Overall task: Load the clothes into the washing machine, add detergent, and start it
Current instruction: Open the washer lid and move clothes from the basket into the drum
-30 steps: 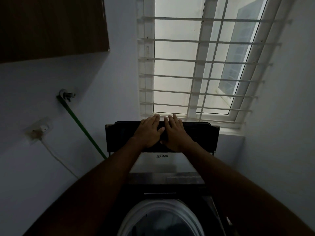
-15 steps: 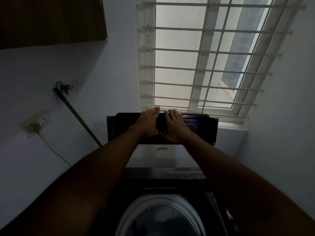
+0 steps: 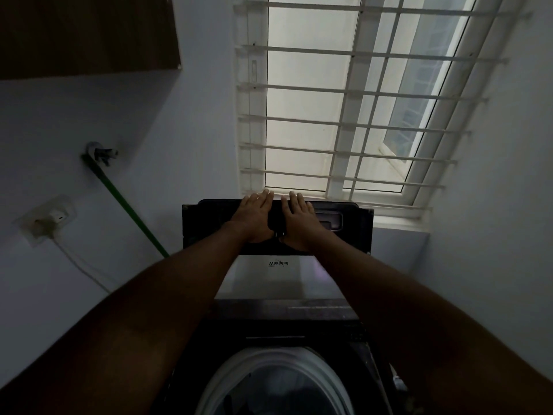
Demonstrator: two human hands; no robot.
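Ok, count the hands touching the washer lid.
2. The left hand and right hand lie flat side by side on the raised lid, below the window.

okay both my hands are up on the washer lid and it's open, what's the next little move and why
Probably draw the lid forward and down to shut it. Both the left hand and the right hand lie flat on its raised edge, and the drum below is uncovered; its contents are too dark to read.

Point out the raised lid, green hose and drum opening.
raised lid (image 3: 206, 229): head view, dark panel left of hands.
green hose (image 3: 131, 211): head view, mid-length on wall.
drum opening (image 3: 239, 366): head view, pale rim, upper left.
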